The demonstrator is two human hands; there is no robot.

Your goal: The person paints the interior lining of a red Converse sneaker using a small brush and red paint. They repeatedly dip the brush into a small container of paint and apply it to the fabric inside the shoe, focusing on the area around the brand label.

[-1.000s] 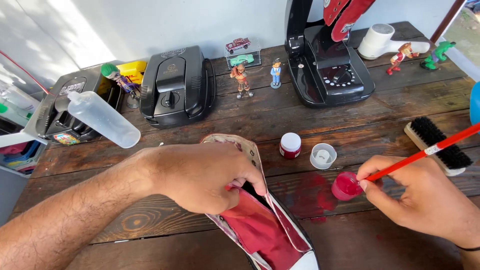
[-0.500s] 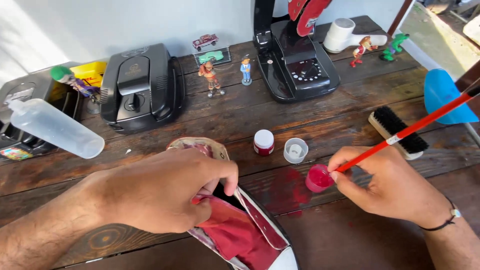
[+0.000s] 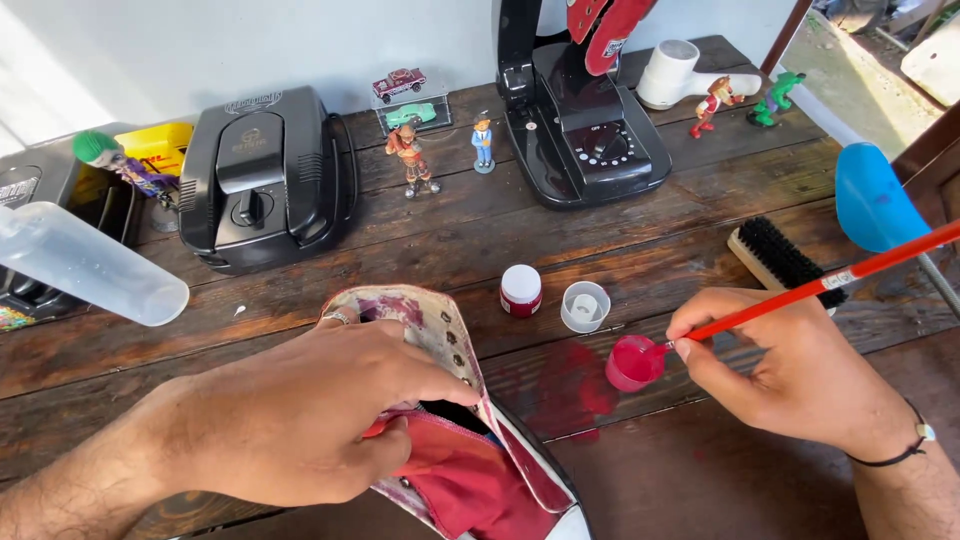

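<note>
My left hand [image 3: 300, 420] grips a canvas shoe [image 3: 470, 470] with a red-painted inside and a white toe, holding it open on the wooden table [image 3: 400, 250]. My right hand [image 3: 790, 370] holds a thin red-handled paintbrush [image 3: 830, 285], its tip dipped into a small cap of red paint [image 3: 632, 362]. A small red paint jar with a white lid [image 3: 520, 290] and an empty clear cap [image 3: 585, 306] stand just behind. A red paint smear [image 3: 570, 385] stains the wood between shoe and cap.
A black box-shaped machine [image 3: 265, 175] and a taller black appliance [image 3: 585, 120] stand at the back, with toy figures [image 3: 410, 160] and toy cars [image 3: 405, 95] between. A clear bottle [image 3: 85, 265] lies left; a black bristle brush [image 3: 785, 262] and blue object [image 3: 875, 205] lie right.
The view has drifted slightly, shifting everything a little on screen. Both hands keep their grips; the brush tip stays in the red paint cap.
</note>
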